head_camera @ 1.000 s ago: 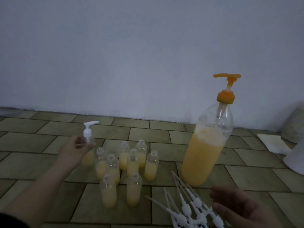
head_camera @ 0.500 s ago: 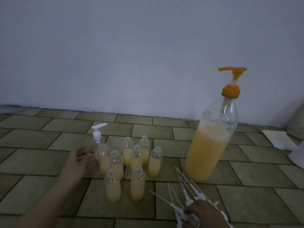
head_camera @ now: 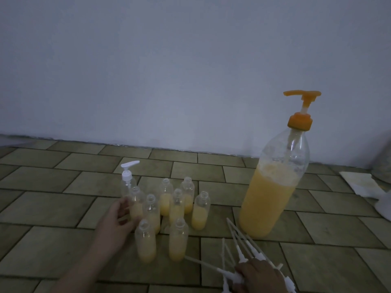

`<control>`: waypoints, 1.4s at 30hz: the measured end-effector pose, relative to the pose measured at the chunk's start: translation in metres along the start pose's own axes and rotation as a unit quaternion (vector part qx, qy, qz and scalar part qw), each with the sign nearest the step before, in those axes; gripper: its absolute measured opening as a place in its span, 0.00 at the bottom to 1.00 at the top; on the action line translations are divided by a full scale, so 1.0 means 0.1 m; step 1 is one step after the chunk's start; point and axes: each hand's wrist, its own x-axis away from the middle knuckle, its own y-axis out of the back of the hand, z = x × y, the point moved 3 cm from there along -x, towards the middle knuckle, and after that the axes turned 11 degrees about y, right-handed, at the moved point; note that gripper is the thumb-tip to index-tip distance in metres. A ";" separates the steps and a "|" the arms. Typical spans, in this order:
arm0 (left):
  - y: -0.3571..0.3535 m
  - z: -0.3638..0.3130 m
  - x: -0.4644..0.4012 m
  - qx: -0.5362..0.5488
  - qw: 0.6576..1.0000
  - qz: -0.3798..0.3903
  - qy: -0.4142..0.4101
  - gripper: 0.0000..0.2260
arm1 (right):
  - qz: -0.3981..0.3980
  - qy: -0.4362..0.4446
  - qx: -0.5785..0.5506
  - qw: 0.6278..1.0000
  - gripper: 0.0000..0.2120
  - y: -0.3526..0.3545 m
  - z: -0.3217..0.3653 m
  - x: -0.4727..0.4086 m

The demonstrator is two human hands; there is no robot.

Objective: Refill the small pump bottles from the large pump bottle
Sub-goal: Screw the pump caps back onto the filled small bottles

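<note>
The large clear bottle (head_camera: 273,191), over half full of orange-yellow liquid, stands at the right on the tiled floor, topped by an orange pump (head_camera: 300,111). Several small open bottles (head_camera: 177,208), each partly filled, stand clustered left of it. Behind them is one small bottle with a white pump top (head_camera: 127,178). My left hand (head_camera: 115,225) reaches into the left side of the cluster, its loose fingers touching an open bottle (head_camera: 136,203). At the bottom edge, my right hand (head_camera: 259,277) curls over a white pump head (head_camera: 231,274) in a pile of loose pump heads with long tubes (head_camera: 239,244).
The floor of olive tiles (head_camera: 53,208) meets a pale wall (head_camera: 169,70) behind the bottles. A white sheet (head_camera: 359,182) and a white object (head_camera: 384,208) lie at the right edge.
My left hand let go of the pump-topped bottle, which now stands behind the cluster, and moved to an open bottle. My right hand dropped onto the pile of pump heads and curled over one.
</note>
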 end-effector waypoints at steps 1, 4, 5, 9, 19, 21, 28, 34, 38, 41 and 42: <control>-0.01 -0.02 0.00 0.000 1.000 -0.005 -0.005 0.20 | -0.046 0.013 0.023 0.999 0.19 0.40 0.48 0.14; -0.03 -0.07 0.02 0.001 1.000 -0.012 -0.020 0.16 | -0.158 0.017 0.116 0.980 0.16 0.52 0.54 0.15; -0.03 -0.08 0.02 0.000 1.000 -0.013 -0.025 0.15 | -0.130 -0.001 0.086 0.988 0.10 0.52 0.49 0.21; 0.01 -0.03 0.02 -0.017 0.999 -0.024 -0.040 0.16 | -0.221 -0.050 -0.046 0.973 0.31 0.59 0.25 0.26; 0.31 -0.51 0.35 0.165 0.963 -0.117 -0.179 0.18 | -0.424 0.146 -0.255 0.857 0.13 1.45 1.11 0.35; 0.29 -0.80 0.50 0.174 0.950 -0.087 -0.244 0.22 | -0.427 0.198 -0.190 0.862 0.12 1.71 1.42 0.34; 0.16 -1.14 0.81 0.055 0.933 -0.052 -0.351 0.21 | -0.390 0.298 -0.022 0.871 0.10 2.10 1.71 0.21; 0.08 -1.17 0.92 0.053 0.924 -0.030 -0.377 0.21 | -0.405 0.300 -0.007 0.864 0.11 2.12 1.66 0.26; 0.07 -1.15 0.94 0.054 0.925 -0.020 -0.374 0.21 | -0.386 0.296 0.006 0.874 0.11 2.17 1.64 0.26; 0.07 -1.14 0.94 0.051 0.928 -0.015 -0.368 0.21 | -0.384 0.297 0.023 0.874 0.11 2.24 1.63 0.29; 0.06 -1.14 0.94 0.040 0.929 -0.015 -0.368 0.21 | -0.374 0.300 0.023 0.877 0.11 2.26 1.64 0.29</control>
